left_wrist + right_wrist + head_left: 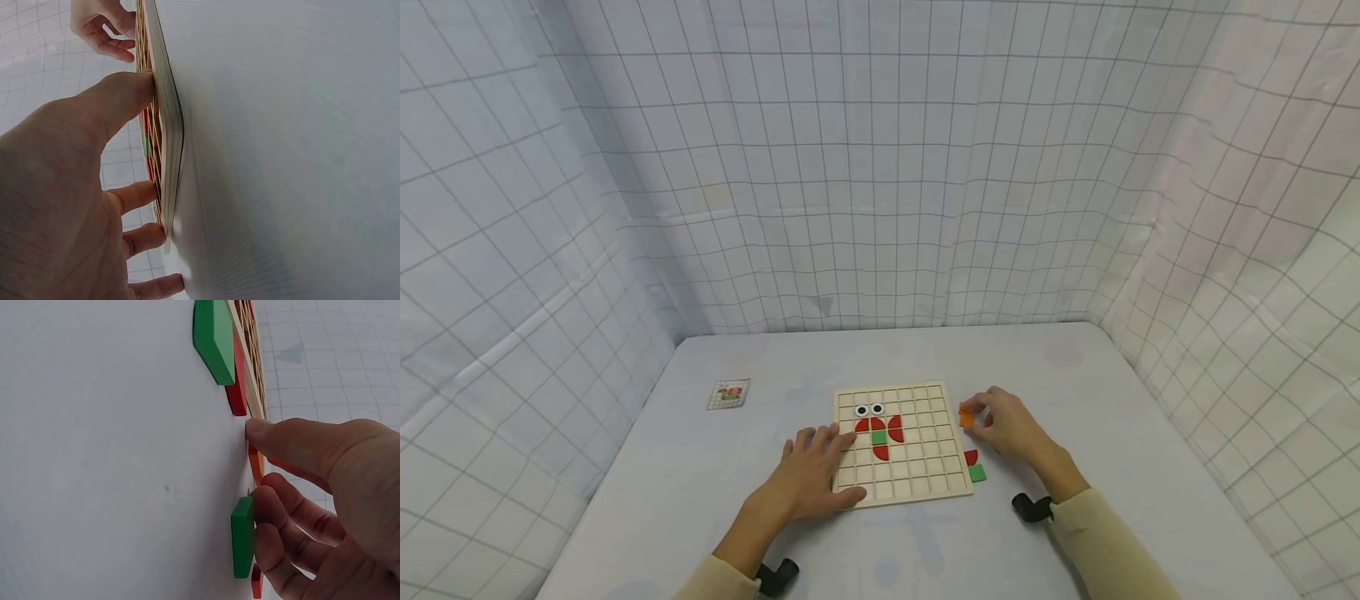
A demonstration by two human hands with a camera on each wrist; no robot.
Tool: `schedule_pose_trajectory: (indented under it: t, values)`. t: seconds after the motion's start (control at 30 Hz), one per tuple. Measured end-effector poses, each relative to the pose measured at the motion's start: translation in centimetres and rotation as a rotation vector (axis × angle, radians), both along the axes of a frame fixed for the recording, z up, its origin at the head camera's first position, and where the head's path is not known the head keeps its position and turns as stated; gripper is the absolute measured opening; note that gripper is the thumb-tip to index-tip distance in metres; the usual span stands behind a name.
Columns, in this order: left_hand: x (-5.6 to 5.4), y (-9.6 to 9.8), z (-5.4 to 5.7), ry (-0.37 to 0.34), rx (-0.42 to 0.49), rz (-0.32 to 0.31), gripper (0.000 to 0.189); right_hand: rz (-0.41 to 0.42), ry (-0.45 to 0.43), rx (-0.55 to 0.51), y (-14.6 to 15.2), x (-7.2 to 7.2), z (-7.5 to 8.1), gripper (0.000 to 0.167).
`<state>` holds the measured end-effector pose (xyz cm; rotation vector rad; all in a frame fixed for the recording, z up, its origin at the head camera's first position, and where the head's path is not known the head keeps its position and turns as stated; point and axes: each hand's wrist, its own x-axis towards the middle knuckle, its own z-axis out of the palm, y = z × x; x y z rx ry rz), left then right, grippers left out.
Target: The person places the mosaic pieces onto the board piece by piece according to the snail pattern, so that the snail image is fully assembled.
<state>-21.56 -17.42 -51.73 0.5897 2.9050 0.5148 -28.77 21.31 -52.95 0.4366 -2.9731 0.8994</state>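
"Where's the orange tile (966, 417)?"

"Just right of the grid board (921, 469), pinched by the right hand (1009, 427) between thumb and fingers, probably because so small a piece suits a fingertip grip."

"And the left hand (808, 479)?"

"Fingers spread over the board's left edge, likely steadying it."

"The rest?"

"A round-edged red tile (972, 457) and green square tile (977, 473) sit by the board's right edge, presumably for easy reach; a picture card (728, 394) lies well left of it."

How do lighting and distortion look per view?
Head: fairly even light, wavy grid on the curtain, lens or folds unclear; left wrist: soft shadow on the table beside the board; right wrist: soft shadow beside the lower green block.
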Motion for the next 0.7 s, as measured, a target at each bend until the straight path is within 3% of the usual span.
schedule_pose_trajectory:
  t: [0.3, 0.7]
  values:
    - [-0.02, 0.02, 0.11, 0.003, -0.001, -0.003, 0.094, 0.013, -0.01, -0.009, -0.15, -0.13, 0.12, 0.02]
    - [-0.06, 0.0, 0.17, -0.007, -0.007, 0.002, 0.095, 0.017, -0.008, -0.001, -0.16, -0.27, -0.12, 0.015]
